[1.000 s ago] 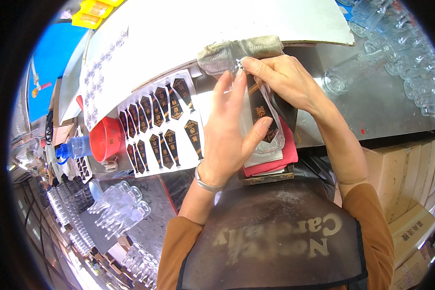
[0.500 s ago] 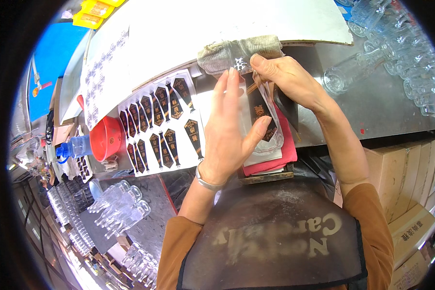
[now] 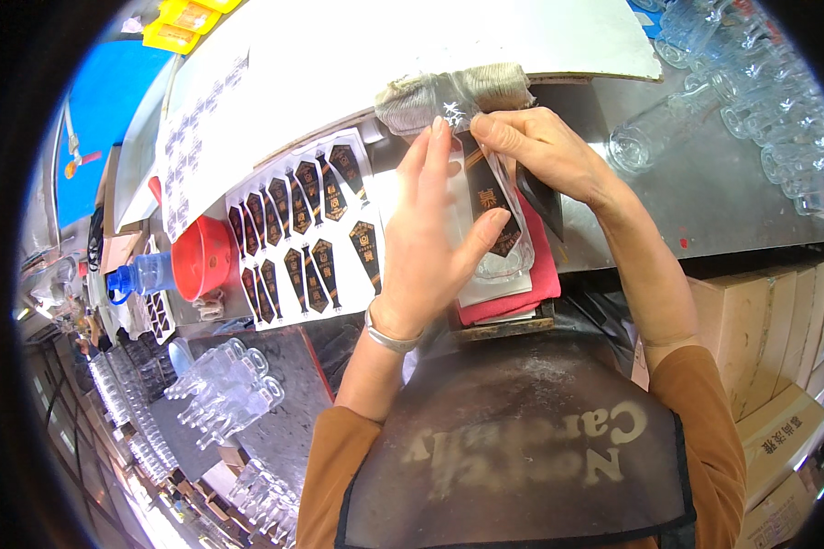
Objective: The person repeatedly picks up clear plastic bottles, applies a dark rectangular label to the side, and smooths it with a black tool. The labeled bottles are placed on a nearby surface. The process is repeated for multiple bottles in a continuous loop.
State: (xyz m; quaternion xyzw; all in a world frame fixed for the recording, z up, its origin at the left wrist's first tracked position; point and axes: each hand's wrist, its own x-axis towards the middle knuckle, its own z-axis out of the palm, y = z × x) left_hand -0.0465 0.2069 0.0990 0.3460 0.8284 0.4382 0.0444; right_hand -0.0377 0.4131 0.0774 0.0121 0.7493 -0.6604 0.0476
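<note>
One clear glass bottle (image 3: 506, 266) is laid near the front of the desk (image 3: 632, 218), above a folded pink cloth (image 3: 542, 270), with its base turned toward the dark apron (image 3: 522, 457). On its upper side a black label (image 3: 488, 201) with gold marks is shown. The bottle's left side is partly covered by the left hand (image 3: 423, 215), whose fingers are stretched out and clenched on nothing. By the right hand (image 3: 549, 154), the area beside the label's far end is reached; its thumb is brought near the forefinger, but whether anything is grasped cannot be told. Just beyond the fingertips a rolled grey cloth (image 3: 499, 89) is placed. To the left, a white sheet (image 3: 342, 242) of tie-shaped labels is spread beside a red bucket (image 3: 201, 258). Another glass bottle (image 3: 645, 139) is laid at right, near many clustered ones.
</note>
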